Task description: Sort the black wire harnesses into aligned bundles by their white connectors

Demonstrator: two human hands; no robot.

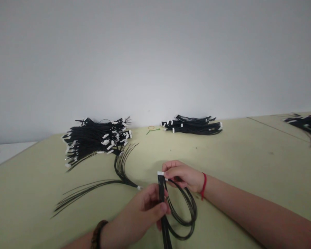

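Wire harness [161, 197], gripped by left hand [142, 207] and right hand [182, 176], cable piles [95, 138] beyond

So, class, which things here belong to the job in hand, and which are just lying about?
In use: left hand, right hand, looped black wire bundle with white connectors.

Lying about: heaped black white-tipped wire bundles, thin yellow rubber band, green twist tie.
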